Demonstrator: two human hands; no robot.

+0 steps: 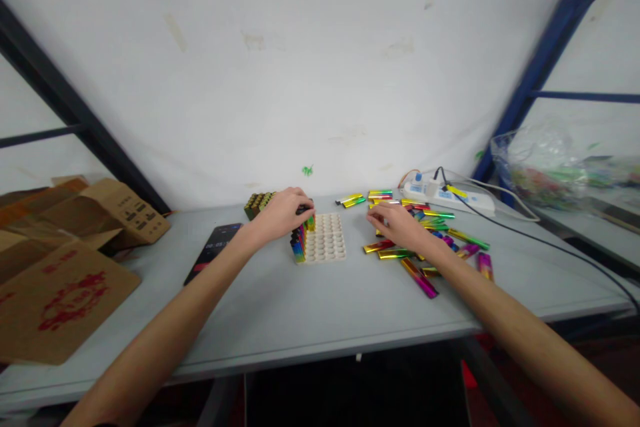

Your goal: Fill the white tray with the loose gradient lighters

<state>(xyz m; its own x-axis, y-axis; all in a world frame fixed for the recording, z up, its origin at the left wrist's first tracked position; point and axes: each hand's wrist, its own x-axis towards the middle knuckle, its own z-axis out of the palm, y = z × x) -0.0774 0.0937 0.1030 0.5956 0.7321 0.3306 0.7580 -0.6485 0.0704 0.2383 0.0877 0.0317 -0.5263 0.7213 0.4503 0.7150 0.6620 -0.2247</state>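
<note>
A white tray (329,239) with rows of round holes lies on the table. Along its left side stands a row of upright, shiny rainbow-coloured lighter-like sticks (299,250) with dark tops. My left hand (284,213) is over the tray's far left corner, its fingers closed on a gold-yellow lighter-like stick (311,223) that stands upright. Over to the right, my right hand (397,223) reaches into a loose pile of metallic sticks (419,278). Its fingers are bent together at the pile's left edge; what they grip, if anything, is hidden.
Behind my left hand stands a block of packed gold-topped pieces (256,204). A phone (213,250) lies left of the tray, near cardboard boxes (70,287). At the back right are a power strip (450,196) with cables and a clear plastic bag (540,167).
</note>
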